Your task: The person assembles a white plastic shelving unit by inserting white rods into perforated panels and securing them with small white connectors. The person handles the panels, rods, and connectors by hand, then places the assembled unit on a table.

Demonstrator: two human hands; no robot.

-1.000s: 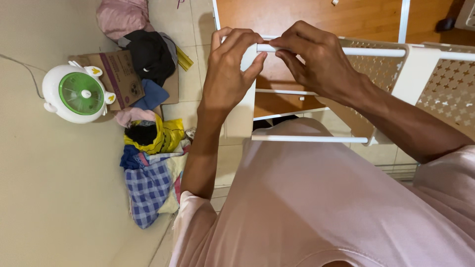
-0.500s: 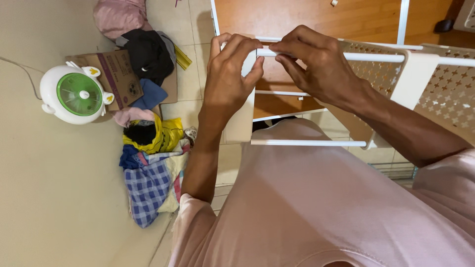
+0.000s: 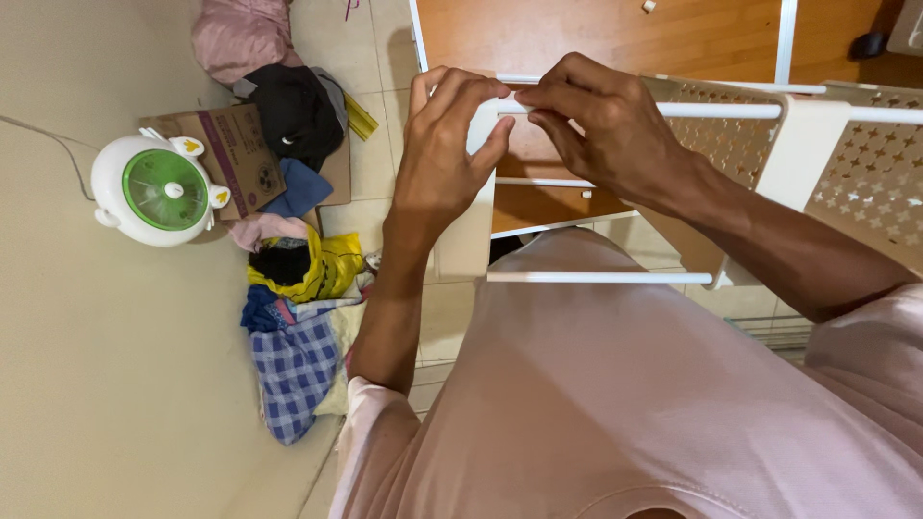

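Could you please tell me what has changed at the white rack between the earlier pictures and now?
Very little. Both hands stay at one joint: left hand around the white corner piece, right hand pinching the white rod there. Nothing was let go; the fan and clothes pile stayed put.

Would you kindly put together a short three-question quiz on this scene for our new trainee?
1. True or false: both hands meet at the top corner of the white rack.
2. Which thing stands on the floor at the far left? A) a small white and green fan B) a red bucket C) a broom
3. Fill in: the right hand pinches the end of a thin white ____.

Key:
1. True: the left hand grips the corner piece, and the right hand pinches beside it.
2. A, the fan, next to a cardboard box.
3. Rod.
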